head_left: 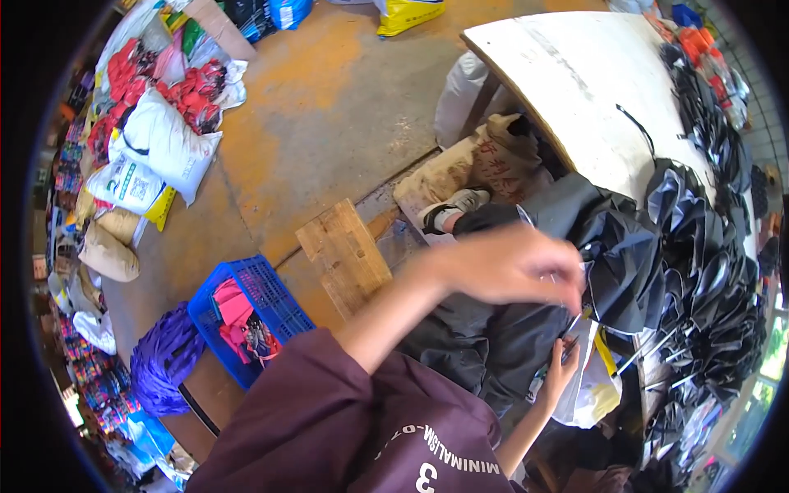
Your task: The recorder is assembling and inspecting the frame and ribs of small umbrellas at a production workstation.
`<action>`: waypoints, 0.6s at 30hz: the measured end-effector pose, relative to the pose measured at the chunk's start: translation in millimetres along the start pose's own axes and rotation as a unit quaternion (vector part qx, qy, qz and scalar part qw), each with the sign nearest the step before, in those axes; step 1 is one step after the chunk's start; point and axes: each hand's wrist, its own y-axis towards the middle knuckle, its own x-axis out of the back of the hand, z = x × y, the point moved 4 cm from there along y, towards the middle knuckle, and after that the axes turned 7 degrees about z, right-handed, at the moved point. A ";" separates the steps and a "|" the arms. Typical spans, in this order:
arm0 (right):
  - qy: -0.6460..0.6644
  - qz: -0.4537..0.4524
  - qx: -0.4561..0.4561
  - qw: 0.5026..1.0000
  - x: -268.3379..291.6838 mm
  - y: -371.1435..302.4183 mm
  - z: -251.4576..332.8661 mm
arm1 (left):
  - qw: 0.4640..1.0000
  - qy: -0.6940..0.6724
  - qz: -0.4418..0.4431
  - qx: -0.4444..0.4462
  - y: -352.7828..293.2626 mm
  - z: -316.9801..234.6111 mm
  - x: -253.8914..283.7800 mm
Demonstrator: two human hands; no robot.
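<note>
My left hand (526,267) is raised above my lap, its fingers curled downward and smeared by motion; a thin pale streak shows near the fingertips, too blurred to name. Lower and to the right, my right hand (561,371) has its thumb and fingers closed round a small dark piece (569,348) with a metal glint, its kind not clear. Beyond my hands, a black umbrella canopy (616,259) lies bunched across my lap against the table. Several black umbrellas (699,255) are heaped along the right, some with shiny metal shafts (633,353) sticking out toward me.
A white-topped table (575,74) stands at the far right. A blue plastic basket (275,287) holding pink pieces is at my left, beside a purple bundle (164,357) and a wooden stool (345,251). White sacks (168,144) lie at far left. A white-and-yellow bag (596,390) hangs by my right hand.
</note>
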 end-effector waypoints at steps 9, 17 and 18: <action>0.016 0.026 -0.006 1.000 -2.5 2.5 0.3 | 0.784 -0.078 -0.606 -0.109 -563.4 166.1 207.0; -0.026 -0.001 -0.025 0.999 4.7 4.3 -12.9 | 0.460 0.044 -0.772 0.436 -675.7 287.2 -74.8; -0.016 0.006 -0.029 0.999 1.9 6.0 -12.1 | 0.396 0.062 -0.771 0.494 -693.6 278.6 -86.7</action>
